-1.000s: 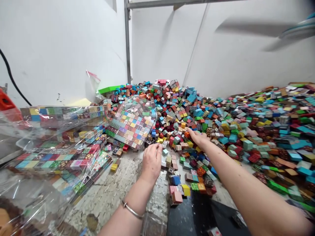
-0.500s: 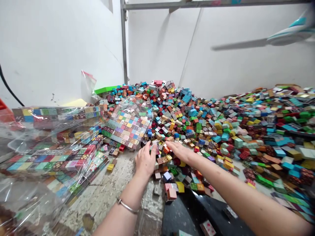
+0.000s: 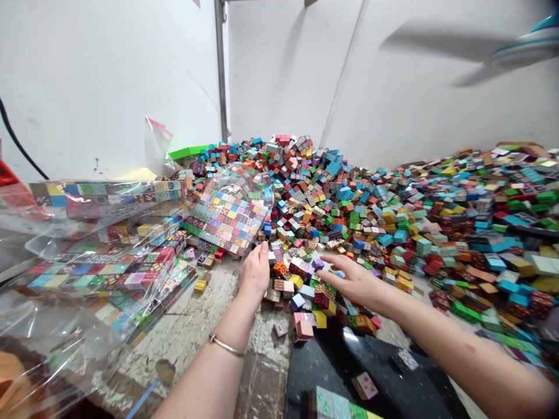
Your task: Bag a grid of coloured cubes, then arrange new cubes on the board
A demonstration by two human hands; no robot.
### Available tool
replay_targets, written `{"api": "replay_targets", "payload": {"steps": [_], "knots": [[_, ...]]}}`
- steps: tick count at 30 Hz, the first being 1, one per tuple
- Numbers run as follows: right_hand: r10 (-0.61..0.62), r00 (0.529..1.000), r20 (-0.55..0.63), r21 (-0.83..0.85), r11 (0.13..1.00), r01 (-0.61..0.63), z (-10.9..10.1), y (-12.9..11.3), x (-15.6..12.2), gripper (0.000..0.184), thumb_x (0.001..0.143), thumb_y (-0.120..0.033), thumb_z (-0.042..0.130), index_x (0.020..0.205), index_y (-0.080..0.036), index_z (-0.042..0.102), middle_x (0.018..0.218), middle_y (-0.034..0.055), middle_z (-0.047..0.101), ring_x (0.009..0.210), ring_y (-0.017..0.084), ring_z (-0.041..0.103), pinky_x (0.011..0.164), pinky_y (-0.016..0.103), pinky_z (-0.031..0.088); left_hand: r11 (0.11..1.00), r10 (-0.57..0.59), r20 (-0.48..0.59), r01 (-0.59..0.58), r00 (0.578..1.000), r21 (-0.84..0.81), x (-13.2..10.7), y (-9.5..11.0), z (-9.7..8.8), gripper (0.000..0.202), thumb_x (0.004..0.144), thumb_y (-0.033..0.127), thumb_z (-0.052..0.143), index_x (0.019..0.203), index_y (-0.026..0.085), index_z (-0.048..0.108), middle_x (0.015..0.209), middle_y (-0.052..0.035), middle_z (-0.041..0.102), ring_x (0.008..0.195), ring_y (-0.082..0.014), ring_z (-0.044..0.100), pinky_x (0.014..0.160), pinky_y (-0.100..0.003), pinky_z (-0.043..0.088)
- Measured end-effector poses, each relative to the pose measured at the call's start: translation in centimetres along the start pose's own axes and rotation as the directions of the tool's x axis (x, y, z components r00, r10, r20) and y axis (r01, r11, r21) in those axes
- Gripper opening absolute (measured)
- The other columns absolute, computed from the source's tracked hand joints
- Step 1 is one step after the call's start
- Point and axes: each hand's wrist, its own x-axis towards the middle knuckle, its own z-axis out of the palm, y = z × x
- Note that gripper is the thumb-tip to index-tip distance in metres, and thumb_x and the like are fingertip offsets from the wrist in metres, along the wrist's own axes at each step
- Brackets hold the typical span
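Small coloured cubes with printed patterns lie in a large heap [image 3: 305,198]. My left hand [image 3: 255,272] stands edge-on at the heap's near left side, fingers straight and held together, against a few loose cubes. My right hand [image 3: 351,281] is open over the cubes to the right, its fingers apart and the tips close to a purple cube [image 3: 317,265]. Between the two hands sits a small cluster of cubes, among them a yellow cube [image 3: 320,319] and a pink cube [image 3: 303,329]. Neither hand visibly holds one.
Clear-wrapped sheets of joined cubes [image 3: 100,273] cover the left side. A bagged patterned block sheet [image 3: 227,218] leans on the heap. A black panel [image 3: 336,361] lies in front with a few cubes on it. A fan [image 3: 519,52] spins at upper right.
My right hand has moved to the right, away from my left, and its fingers have spread. Cubes between the hands have shifted nearer. The view has tilted down slightly.
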Motion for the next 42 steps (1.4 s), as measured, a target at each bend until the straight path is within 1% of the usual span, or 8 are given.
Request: {"api": "replay_targets", "payload": {"steps": [3, 7, 11, 18, 23, 34, 38, 42], "knots": [[-0.128, 0.991, -0.032, -0.155, 0.98, 0.122, 1.8, -1.4, 0.3, 0.073, 0.072, -0.048, 0.055, 0.132, -0.011, 0.038, 0.136, 0.0146, 0.036, 0.124, 0.027, 0.033, 0.102, 0.04, 0.029, 1.0, 0.008, 0.016, -0.008, 1.0, -0.002, -0.1, 0.0, -0.1, 0.054, 0.091, 0.05, 0.02, 0.104, 0.017, 0.061, 0.106, -0.0103, 0.064, 0.101, -0.0222, 0.056, 0.088, -0.032, 0.041], [-0.146, 0.989, -0.032, -0.297, 0.946, 0.13, 3.0, -3.7, 1.9, 0.057, 0.077, -0.041, 0.051, 0.127, -0.015, 0.045, 0.126, 0.0111, 0.048, 0.116, 0.025, 0.04, 0.097, 0.037, 0.033, 1.0, 0.019, 0.039, -0.019, 0.999, 0.011, -0.1, 0.0, -0.3, 0.055, 0.09, 0.053, 0.02, 0.099, 0.02, 0.064, 0.099, -0.0083, 0.066, 0.096, -0.0216, 0.059, 0.084, -0.03, 0.043], [-0.119, 0.993, 0.001, -0.34, 0.934, 0.112, 2.9, -4.9, 3.2, 0.035, 0.08, -0.036, 0.045, 0.108, -0.02, 0.059, 0.106, 0.0082, 0.06, 0.104, 0.025, 0.047, 0.087, 0.036, 0.038, 0.999, 0.009, 0.038, -0.011, 0.999, 0.04, 0.0, 0.0, -0.6, 0.057, 0.09, 0.053, 0.019, 0.096, 0.02, 0.065, 0.097, -0.0086, 0.067, 0.096, -0.0221, 0.059, 0.083, -0.03, 0.042], [-0.095, 0.994, 0.052, -0.445, 0.889, 0.108, 1.8, -6.0, 4.0, 0.027, 0.067, -0.031, 0.056, 0.09, -0.019, 0.064, 0.096, 0.0113, 0.063, 0.097, 0.031, 0.051, 0.084, 0.045, 0.036, 0.996, -0.017, 0.048, 0.013, 0.999, 0.093, 0.1, 0.1, -0.5, 0.055, 0.09, 0.051, 0.021, 0.096, 0.02, 0.066, 0.096, -0.0089, 0.068, 0.094, -0.0219, 0.06, 0.08, -0.028, 0.043], [-0.032, 0.991, 0.131, -0.432, 0.898, 0.086, 1.4, -7.4, 4.9, 0.013, 0.06, -0.027, 0.06, 0.068, -0.018, 0.065, 0.071, 0.0094, 0.065, 0.069, 0.024, 0.058, 0.064, 0.034, 0.043, 0.993, -0.011, 0.05, 0.006, 0.999, 0.115, 0.0, 0.2, -0.6, 0.055, 0.09, 0.051, 0.021, 0.096, 0.02, 0.066, 0.095, -0.0084, 0.068, 0.094, -0.0219, 0.06, 0.079, -0.028, 0.043], [0.118, 0.987, 0.107, 0.049, 0.991, -0.124, -1.6, -1.5, 2.0, 0.025, 0.072, -0.041, 0.057, 0.08, -0.018, 0.062, 0.077, 0.0049, 0.067, 0.071, 0.02, 0.061, 0.061, 0.027, 0.047, 0.989, 0.048, 0.026, -0.051, 0.998, 0.137, 0.1, -0.1, -0.4, 0.059, 0.09, 0.054, 0.018, 0.094, 0.019, 0.065, 0.095, -0.0097, 0.067, 0.092, -0.0225, 0.06, 0.078, -0.029, 0.043], [0.17, 0.978, 0.122, 0.286, 0.937, -0.199, -2.9, 0.0, -2.1, 0.031, 0.079, -0.045, 0.051, 0.094, -0.019, 0.059, 0.09, 0.0048, 0.067, 0.08, 0.016, 0.062, 0.068, 0.025, 0.049, 0.982, 0.109, 0.017, -0.11, 0.994, 0.152, 0.1, -0.1, -0.4, 0.057, 0.09, 0.05, 0.019, 0.09, 0.017, 0.065, 0.094, -0.0109, 0.066, 0.093, -0.0226, 0.059, 0.08, -0.03, 0.042], [0.223, 0.963, 0.151, 0.591, 0.761, -0.268, -2.7, 1.3, -6.1, 0.031, 0.071, -0.042, 0.065, 0.089, -0.017, 0.061, 0.085, 0.0039, 0.067, 0.079, 0.017, 0.061, 0.074, 0.028, 0.048, 0.971, 0.163, 0.006, -0.161, 0.987, 0.175, 0.0, -0.1, -0.6, 0.057, 0.09, 0.05, 0.02, 0.085, 0.016, 0.065, 0.09, -0.0128, 0.065, 0.09, -0.0253, 0.058, 0.081, -0.034, 0.041]]}}
